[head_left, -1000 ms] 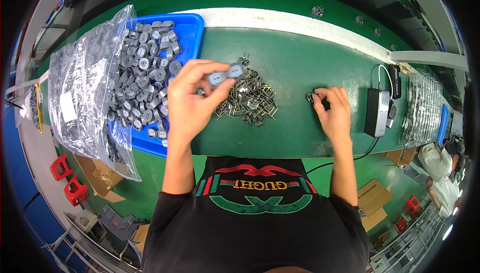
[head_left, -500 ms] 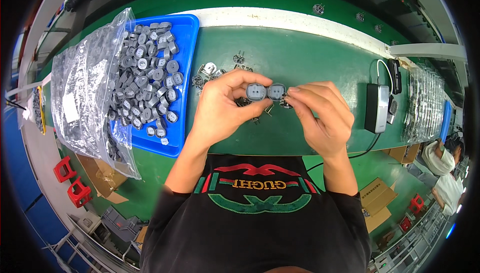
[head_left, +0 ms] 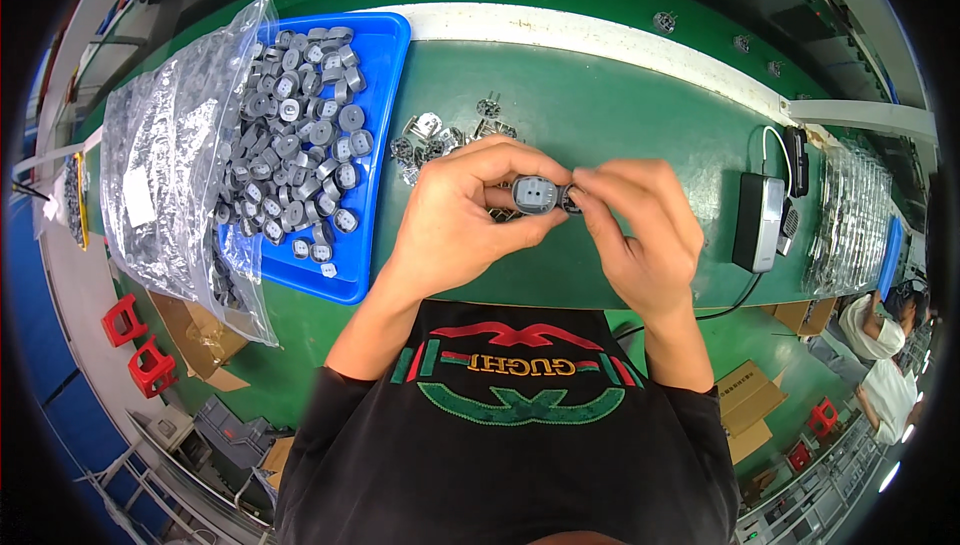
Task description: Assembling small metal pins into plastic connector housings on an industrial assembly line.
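Above the near edge of the green bench, my two hands meet at chest height. Between its thumb and fingers, my left hand (head_left: 450, 207) grips a grey plastic cap (head_left: 536, 195), rounded, with small holes in its face. My right hand (head_left: 648, 230) pinches a small dark part with metal bits (head_left: 571, 200) right beside the cap; the fingertips hide much of it. Whether the two pieces touch cannot be made out. Behind my left hand lies a loose pile of metal pin parts (head_left: 428, 127), partly covered by that hand.
At the left, a blue tray (head_left: 392, 75) holds many grey caps, with a clear plastic bag (head_left: 165, 175) of caps over its side. A grey-black box device (head_left: 757, 223) with cables stands at right, near bagged parts (head_left: 850, 210). Other people (head_left: 885, 385) sit far right.
Two grey caps showed side by side at my left fingers; now only one is plainly visible. My right fingertips and the dark metal part have come in closer to it.
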Available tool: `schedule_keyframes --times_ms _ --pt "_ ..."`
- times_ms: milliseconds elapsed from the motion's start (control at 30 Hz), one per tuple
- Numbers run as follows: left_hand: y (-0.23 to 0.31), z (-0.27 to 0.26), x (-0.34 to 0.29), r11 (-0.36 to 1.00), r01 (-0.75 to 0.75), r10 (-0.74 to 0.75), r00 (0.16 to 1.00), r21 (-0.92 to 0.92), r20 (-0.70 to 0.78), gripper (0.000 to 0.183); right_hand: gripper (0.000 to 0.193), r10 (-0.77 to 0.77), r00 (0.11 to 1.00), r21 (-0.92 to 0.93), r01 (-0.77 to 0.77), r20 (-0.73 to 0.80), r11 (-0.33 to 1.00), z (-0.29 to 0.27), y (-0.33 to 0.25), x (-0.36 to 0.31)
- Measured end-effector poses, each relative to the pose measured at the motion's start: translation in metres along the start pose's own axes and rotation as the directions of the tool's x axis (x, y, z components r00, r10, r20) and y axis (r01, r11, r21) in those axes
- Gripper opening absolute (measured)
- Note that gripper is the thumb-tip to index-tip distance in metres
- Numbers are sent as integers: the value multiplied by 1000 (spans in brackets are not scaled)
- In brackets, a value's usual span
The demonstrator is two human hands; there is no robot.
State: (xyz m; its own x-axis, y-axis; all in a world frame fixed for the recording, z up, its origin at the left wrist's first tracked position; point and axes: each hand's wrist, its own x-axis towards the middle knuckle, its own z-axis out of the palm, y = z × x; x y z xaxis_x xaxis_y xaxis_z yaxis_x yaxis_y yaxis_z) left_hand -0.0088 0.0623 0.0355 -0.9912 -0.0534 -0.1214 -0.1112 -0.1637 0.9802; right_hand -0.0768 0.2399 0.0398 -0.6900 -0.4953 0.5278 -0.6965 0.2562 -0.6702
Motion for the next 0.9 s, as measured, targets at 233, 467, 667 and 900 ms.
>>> schedule_keyframes --times_ms 233,467,667,900 --pt "-8 -12 3 961 -82 114 988 265 -107 32 19 391 893 303 -444 223 843 8 26 -9" --pt "-7 -48 -7 997 69 -51 943 42 -329 41 16 232 972 -250 -214 45 944 23 132 74" --pt "-30 -42 -11 956 9 -122 922 -293 -368 48 19 204 979 -481 -184 -11 857 44 212 124" --pt "-38 -56 -17 884 -54 -159 899 -464 -408 36 20 97 991 -191 -79 87 978 43 139 84"
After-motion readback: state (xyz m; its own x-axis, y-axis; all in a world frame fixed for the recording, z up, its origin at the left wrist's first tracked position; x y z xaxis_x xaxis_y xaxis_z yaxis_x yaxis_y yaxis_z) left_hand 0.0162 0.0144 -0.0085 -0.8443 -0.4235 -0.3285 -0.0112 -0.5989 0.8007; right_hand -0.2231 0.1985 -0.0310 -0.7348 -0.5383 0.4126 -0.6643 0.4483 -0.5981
